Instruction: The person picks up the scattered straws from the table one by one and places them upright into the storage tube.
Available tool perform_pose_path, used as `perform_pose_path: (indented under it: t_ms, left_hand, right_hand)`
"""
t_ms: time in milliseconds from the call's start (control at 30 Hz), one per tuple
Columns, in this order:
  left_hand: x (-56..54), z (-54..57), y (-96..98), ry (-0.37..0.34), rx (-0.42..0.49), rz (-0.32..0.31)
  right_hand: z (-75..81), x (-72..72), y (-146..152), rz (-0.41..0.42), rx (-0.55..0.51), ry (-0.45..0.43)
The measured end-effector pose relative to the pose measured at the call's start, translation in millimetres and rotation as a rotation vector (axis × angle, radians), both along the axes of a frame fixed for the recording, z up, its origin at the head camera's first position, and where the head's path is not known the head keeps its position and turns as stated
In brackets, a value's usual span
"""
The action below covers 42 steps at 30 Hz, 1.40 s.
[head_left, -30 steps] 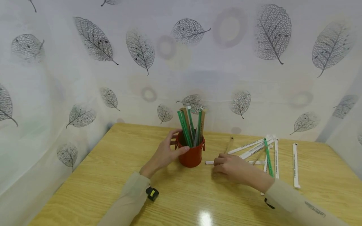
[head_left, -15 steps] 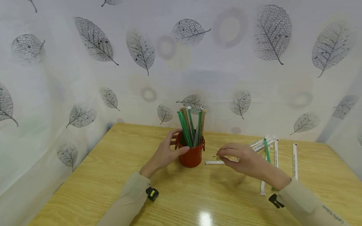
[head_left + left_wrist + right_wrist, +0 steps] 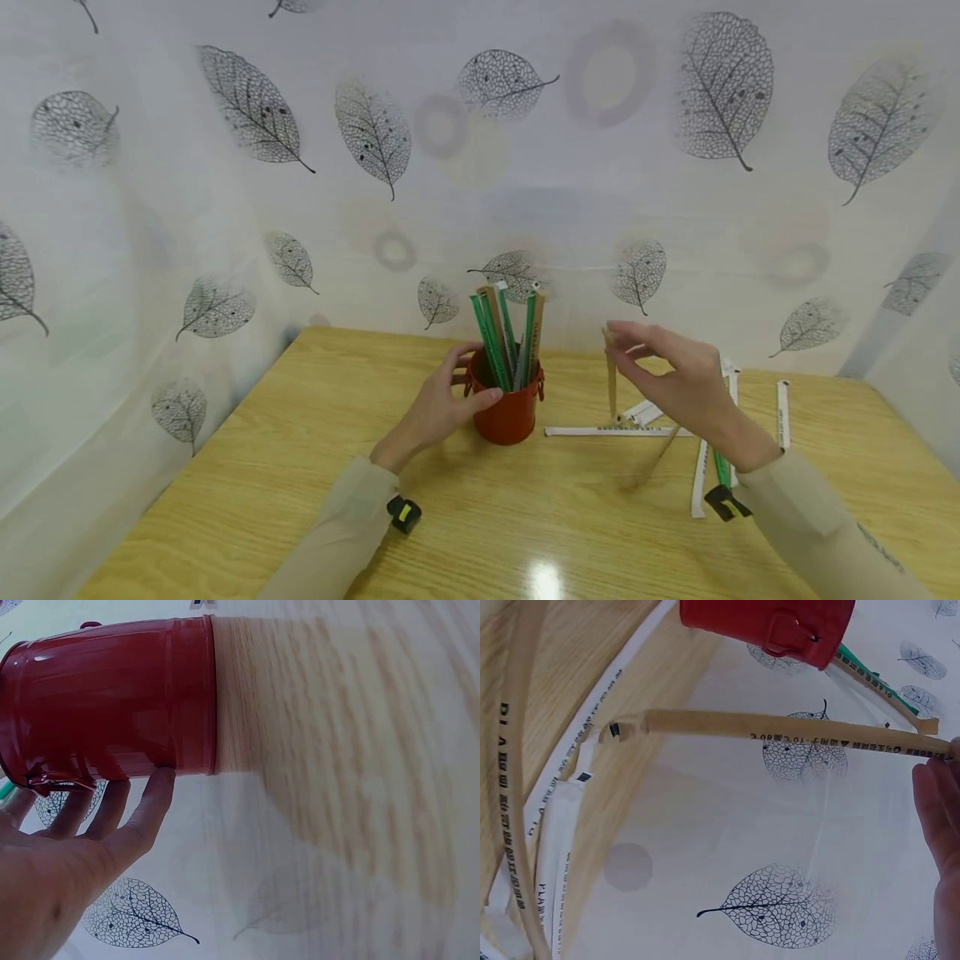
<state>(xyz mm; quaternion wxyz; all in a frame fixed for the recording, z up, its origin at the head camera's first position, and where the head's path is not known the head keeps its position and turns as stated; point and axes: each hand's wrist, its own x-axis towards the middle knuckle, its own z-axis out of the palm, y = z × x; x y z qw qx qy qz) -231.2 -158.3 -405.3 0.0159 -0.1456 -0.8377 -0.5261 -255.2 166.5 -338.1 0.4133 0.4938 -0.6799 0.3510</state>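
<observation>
A small red metal bucket stands upright on the table with several paper-wrapped straws in it, green and brown among them. My left hand holds the bucket from the left, thumb at its near rim and fingers round its far side; in the left wrist view, fingertips touch the red wall. To the right of the bucket, my right hand pinches a brown paper-wrapped straw by its upper end. That straw hangs nearly upright, its lower end close to the tabletop. In the right wrist view, print shows along the brown wrapper.
A white wrapped straw lies crosswise right of the bucket. More loose straws lie under and beyond the right arm, including a brown one, a green one and a separate white one. A leaf-patterned curtain borders the table.
From low over the loose straws, my right hand has risen and moved back and right, bringing the brown straw upright. My left hand and the bucket have stayed put.
</observation>
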Motion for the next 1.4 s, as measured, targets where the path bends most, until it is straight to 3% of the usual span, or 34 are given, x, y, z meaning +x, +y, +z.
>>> perform_pose_path:
  t_ms: [200, 467, 800, 933, 1100, 1400]
  left_hand:
    - [1.1, 0.8, 0.0, -0.01, -0.001, 0.001]
    - [1.6, 2.2, -0.4, -0.013, 0.002, -0.006]
    - [0.7, 2.0, -1.7, -0.002, 0.0, -0.017]
    - [1.0, 2.4, -1.2, 0.004, 0.0, -0.024]
    - [0.6, 1.2, -1.1, 0.004, 0.001, -0.023]
    - [1.3, 1.2, -0.1, 0.007, -0.006, -0.003]
  right_hand:
    - [20.8, -3.1, -8.2, 0.0, -0.122, -0.064]
    - [54.8, -5.9, -25.8, -0.097, -0.199, -0.161]
    - [84.2, -9.0, -58.7, 0.08, -0.383, -0.256]
    - [83.2, -9.7, -68.3, 0.088, -0.39, -0.262]
    - [72.6, -11.2, -74.0, 0.027, -0.308, -0.238]
    - [39.7, -14.7, -76.0, -0.035, -0.173, -0.23]
